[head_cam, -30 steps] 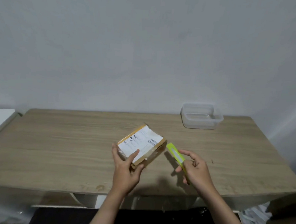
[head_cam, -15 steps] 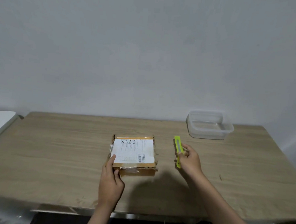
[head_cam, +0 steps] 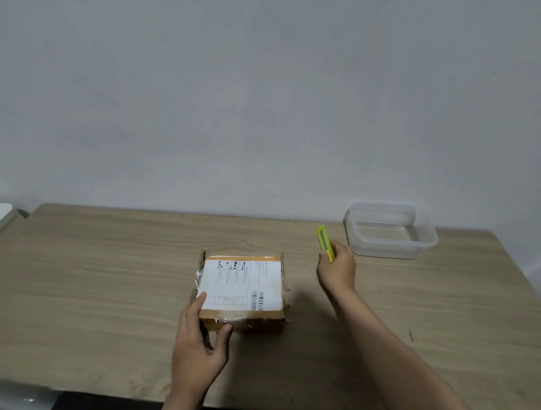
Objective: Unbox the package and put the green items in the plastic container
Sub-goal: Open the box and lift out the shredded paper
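Box (head_cam: 242, 292) lies flat on the worktop (head_cam: 102, 274), your left hand (head_cam: 200, 342) gripping its near corner; your right hand (head_cam: 336, 268) grips the cutter (head_cam: 324, 241) beside the tub (head_cam: 390, 231)

Single head-worn wide-angle view, looking forward and down from the near edge of the wooden table (head_cam: 102, 274) toward the grey wall (head_cam: 268, 95) behind it. Both forearms enter from the bottom edge, left hand (head_cam: 197, 348) close to the lens, right hand (head_cam: 338, 269) farther out. Whole tabletop fits in frame; no second view to overlap.
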A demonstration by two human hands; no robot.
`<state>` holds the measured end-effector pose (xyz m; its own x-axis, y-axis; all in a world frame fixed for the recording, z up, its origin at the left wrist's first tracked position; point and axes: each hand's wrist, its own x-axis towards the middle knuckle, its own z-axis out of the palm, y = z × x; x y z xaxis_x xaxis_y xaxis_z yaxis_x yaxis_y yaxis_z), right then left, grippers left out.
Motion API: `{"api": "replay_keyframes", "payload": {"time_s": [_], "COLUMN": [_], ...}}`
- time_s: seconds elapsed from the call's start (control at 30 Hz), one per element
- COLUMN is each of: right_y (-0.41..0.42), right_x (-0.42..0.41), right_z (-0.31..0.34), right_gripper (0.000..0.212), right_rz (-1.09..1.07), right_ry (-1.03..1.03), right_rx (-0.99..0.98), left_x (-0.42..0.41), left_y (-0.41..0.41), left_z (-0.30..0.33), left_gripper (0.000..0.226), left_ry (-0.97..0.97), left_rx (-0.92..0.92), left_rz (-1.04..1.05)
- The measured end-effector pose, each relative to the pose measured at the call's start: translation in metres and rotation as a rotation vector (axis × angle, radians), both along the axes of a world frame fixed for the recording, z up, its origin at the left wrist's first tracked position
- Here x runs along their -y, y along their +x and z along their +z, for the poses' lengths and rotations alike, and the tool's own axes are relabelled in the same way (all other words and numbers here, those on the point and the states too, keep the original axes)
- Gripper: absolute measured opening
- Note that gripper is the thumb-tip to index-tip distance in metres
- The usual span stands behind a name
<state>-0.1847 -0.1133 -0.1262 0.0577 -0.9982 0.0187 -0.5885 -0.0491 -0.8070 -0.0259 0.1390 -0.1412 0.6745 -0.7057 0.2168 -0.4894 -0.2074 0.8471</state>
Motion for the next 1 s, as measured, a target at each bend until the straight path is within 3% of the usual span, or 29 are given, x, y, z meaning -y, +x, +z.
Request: {"api": "replay_keyframes", "payload": {"time_s": [0.1,0.3,0.5,0.63,0.73,0.83,0.9,1.0], "right_y": [-0.005,-0.021,-0.01,-0.006,-0.008,-0.008,-0.004,0.0], "right_x": [-0.01,-0.017,0.004,-0.026,-0.075,-0.111,-0.123,-0.134], "right_z": [-0.005,-0.02,-0.008,0.007,0.027,0.035,0.034,0.037], "right_gripper": [0.037,0.03,0.033,0.031,0.038,0.066,0.066,0.05], "right_rz": [0.024,0.031,-0.008,-0.028,0.252,0.604,0.652,0.54], "right_ry": [-0.093,-0.207,-0.112,-0.221,-0.156,0.035,0.054,-0.026], "right_rx": [-0.04,-0.302,-0.311,-0.179,0.088,0.09,0.019,0.045], "left_x": [0.002,0.002,0.004,0.004,0.005,0.004,0.002,-0.001], "left_y": [0.002,0.003,0.004,0.004,0.005,0.006,0.006,0.004], "left_z": [-0.002,-0.003,-0.004,-0.002,-0.001,0.0,0.001,0.007], "left_gripper": [0.07,0.071,0.075,0.077,0.085,0.094,0.099,0.101], "left_ry": [0.018,0.034,0.049,0.052,0.053,0.075,0.095,0.12], "left_rx": [0.002,0.023,0.071,0.078,0.117,0.056,-0.018,-0.091], "left_rz": [0.014,0.035,0.028,0.028,0.01,0.011,0.018,0.005]}}
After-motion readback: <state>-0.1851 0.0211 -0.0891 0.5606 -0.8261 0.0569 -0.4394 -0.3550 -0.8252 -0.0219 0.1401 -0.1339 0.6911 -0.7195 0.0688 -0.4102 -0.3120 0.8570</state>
